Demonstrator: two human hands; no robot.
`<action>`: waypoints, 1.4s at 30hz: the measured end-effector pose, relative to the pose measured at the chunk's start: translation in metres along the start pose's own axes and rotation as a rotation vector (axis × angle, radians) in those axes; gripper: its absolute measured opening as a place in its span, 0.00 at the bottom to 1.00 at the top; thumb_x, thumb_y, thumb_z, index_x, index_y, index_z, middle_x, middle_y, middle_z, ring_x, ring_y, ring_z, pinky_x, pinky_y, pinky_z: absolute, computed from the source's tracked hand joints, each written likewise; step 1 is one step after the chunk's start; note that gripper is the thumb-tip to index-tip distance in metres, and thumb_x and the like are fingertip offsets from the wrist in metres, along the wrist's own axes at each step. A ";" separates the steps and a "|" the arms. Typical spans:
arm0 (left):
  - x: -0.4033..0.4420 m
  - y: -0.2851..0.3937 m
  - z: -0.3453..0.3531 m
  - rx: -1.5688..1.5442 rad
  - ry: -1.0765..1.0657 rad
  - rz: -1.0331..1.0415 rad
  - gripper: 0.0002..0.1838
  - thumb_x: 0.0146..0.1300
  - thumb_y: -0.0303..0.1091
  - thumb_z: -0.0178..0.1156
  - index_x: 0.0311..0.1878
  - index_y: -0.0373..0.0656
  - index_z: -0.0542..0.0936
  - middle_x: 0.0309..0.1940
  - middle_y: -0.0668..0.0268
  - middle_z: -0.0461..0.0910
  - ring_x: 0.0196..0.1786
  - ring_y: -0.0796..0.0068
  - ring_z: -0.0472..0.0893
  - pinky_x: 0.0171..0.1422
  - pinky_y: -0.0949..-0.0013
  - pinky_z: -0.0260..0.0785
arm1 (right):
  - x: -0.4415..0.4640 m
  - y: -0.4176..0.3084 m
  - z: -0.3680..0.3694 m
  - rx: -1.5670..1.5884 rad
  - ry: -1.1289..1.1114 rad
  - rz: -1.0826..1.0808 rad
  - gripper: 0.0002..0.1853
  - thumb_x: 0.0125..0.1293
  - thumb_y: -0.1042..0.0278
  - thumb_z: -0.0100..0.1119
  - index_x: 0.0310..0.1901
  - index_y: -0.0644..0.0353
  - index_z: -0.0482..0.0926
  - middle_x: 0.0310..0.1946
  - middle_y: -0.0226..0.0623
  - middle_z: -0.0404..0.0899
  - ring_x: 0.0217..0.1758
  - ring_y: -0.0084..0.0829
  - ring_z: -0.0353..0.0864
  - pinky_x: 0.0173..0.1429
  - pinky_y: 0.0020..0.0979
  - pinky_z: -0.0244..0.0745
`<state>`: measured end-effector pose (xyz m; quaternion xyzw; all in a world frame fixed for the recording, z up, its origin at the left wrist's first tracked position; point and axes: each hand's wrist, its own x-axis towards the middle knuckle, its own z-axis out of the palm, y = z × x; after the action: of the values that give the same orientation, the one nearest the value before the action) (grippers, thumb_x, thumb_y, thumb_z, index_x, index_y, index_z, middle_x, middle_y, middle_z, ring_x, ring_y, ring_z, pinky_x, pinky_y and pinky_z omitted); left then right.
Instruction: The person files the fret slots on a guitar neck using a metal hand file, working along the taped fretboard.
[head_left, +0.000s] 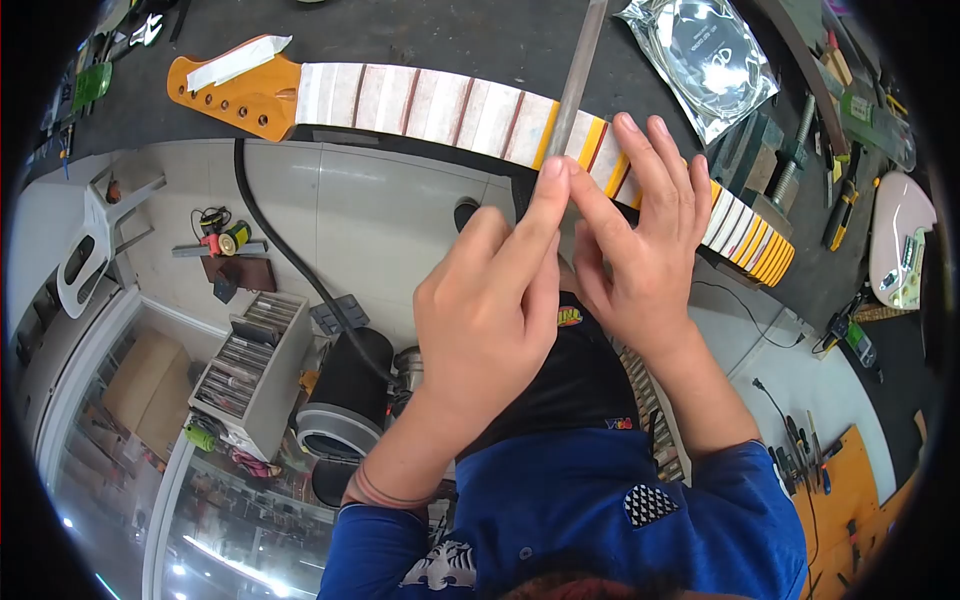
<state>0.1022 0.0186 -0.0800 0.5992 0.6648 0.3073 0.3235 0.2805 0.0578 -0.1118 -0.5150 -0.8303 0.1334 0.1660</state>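
Note:
A guitar neck (435, 103) lies along the bench edge. White and yellow tape covers its fretboard between the frets, and a strip of paper or tape lies on its wooden headstock. A narrow metal file (577, 85) crosses the fretboard, its far end beyond the view. My left hand (492, 300) points its index fingertip onto the file's near end, the other fingers curled. The index fingertip of my right hand (640, 225) meets it there. My other right fingers stretch, spread, over the taped frets. The contact under the fingertips is partly hidden.
On the dark bench (440, 30), a packet of coiled strings (708, 60) lies near a vise (770, 160) by the neck. A pink guitar body (900, 240) is at the right. Below are a bin (345, 410) with a black hose and a case rack (250, 370).

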 end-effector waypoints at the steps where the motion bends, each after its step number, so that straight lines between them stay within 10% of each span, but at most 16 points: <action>1: 0.004 0.001 0.000 -0.013 -0.003 -0.005 0.34 0.69 0.20 0.73 0.79 0.47 0.86 0.29 0.66 0.70 0.26 0.65 0.75 0.32 0.58 0.72 | 0.000 0.000 0.000 -0.002 0.000 -0.006 0.39 0.60 0.75 0.72 0.75 0.32 0.87 0.86 0.44 0.71 0.90 0.53 0.67 0.92 0.65 0.45; 22: -0.098 -0.026 -0.021 -0.045 -0.060 -0.018 0.34 0.69 0.15 0.71 0.79 0.43 0.85 0.28 0.63 0.75 0.24 0.64 0.75 0.30 0.61 0.71 | 0.000 0.001 -0.002 0.011 0.001 -0.010 0.40 0.60 0.76 0.71 0.75 0.33 0.87 0.86 0.44 0.72 0.90 0.53 0.67 0.92 0.66 0.45; 28: 0.003 -0.014 0.008 -0.149 0.017 0.041 0.34 0.69 0.15 0.71 0.79 0.42 0.85 0.29 0.62 0.77 0.25 0.64 0.77 0.31 0.62 0.71 | 0.001 -0.001 0.000 -0.003 0.001 -0.001 0.39 0.60 0.76 0.71 0.75 0.33 0.88 0.86 0.44 0.72 0.90 0.53 0.67 0.92 0.65 0.45; 36: -0.108 -0.032 -0.020 -0.075 -0.088 -0.003 0.33 0.70 0.11 0.66 0.79 0.34 0.83 0.27 0.63 0.75 0.28 0.71 0.74 0.34 0.67 0.69 | 0.000 0.001 0.000 0.015 0.008 -0.010 0.40 0.59 0.77 0.70 0.75 0.33 0.88 0.85 0.44 0.72 0.91 0.53 0.67 0.92 0.64 0.45; 42: -0.001 -0.015 0.005 -0.172 -0.013 0.020 0.33 0.70 0.17 0.71 0.79 0.42 0.85 0.34 0.59 0.83 0.26 0.63 0.78 0.33 0.63 0.73 | 0.001 -0.001 0.000 0.003 0.008 0.005 0.40 0.60 0.76 0.70 0.75 0.33 0.88 0.85 0.44 0.72 0.90 0.52 0.67 0.92 0.64 0.44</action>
<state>0.0967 0.0162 -0.0949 0.5777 0.6277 0.3628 0.3749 0.2792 0.0579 -0.1117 -0.5174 -0.8281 0.1331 0.1699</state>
